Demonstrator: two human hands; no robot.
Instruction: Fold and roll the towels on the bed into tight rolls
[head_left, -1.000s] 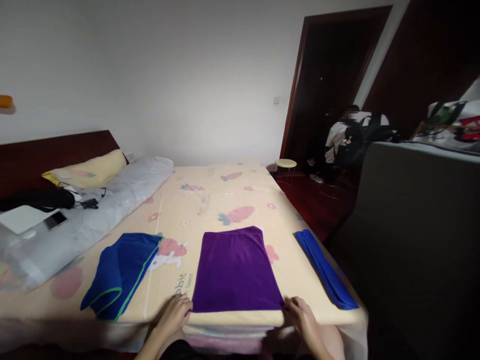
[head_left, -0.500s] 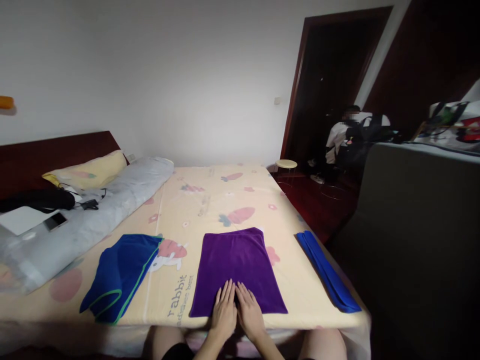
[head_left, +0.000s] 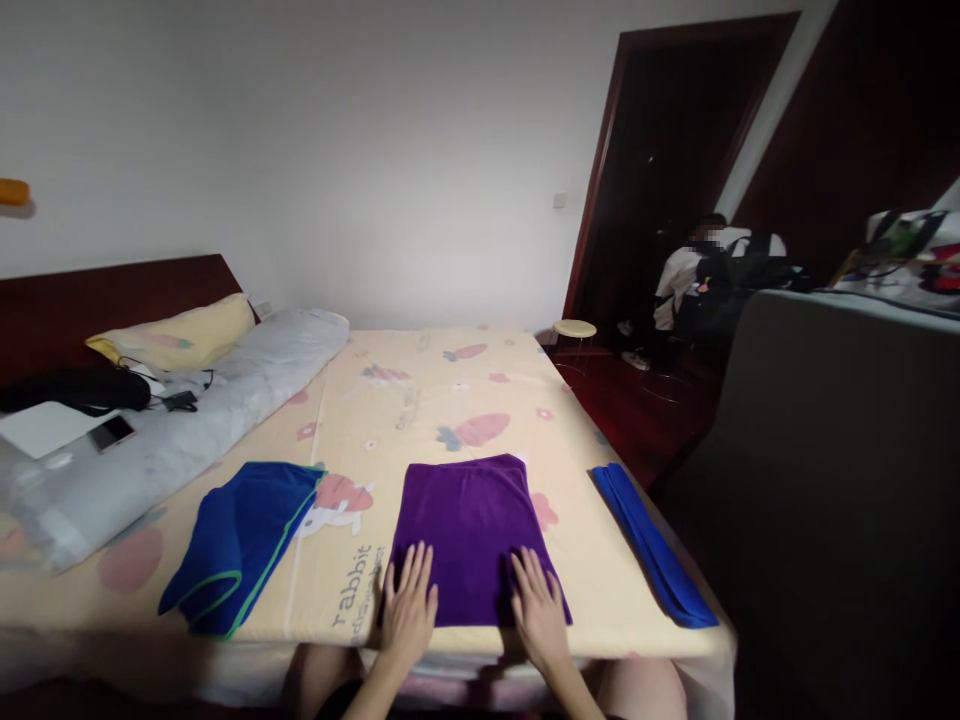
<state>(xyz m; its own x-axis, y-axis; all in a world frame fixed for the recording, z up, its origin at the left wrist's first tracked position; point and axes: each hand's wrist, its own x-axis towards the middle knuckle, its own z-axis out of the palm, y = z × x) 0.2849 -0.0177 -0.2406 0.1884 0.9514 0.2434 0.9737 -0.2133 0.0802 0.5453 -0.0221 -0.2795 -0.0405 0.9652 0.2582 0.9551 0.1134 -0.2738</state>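
Observation:
A purple cloth [head_left: 469, 520] lies spread on the bed in front of me. My left hand [head_left: 409, 605] rests palm down on its near left part, fingers apart. On the near right part lies my right hand [head_left: 538, 605], also flat with fingers spread. Neither hand holds anything. To the left is a rumpled blue cloth with green edging [head_left: 244, 545], one corner curled over. A folded blue cloth [head_left: 652, 545] forms a long narrow strip near the bed's right edge.
The bed [head_left: 480, 380] has a patterned sheet. A rolled grey quilt [head_left: 195, 430] at left bears a phone [head_left: 112, 432] and cables. Beyond the right edge are a stool [head_left: 574, 329], a grey panel [head_left: 840, 450] and a seated person [head_left: 679, 280].
My hands were side by side at the middle of the purple cloth's near part; they have moved apart to its left and right sides. The view has shifted slightly.

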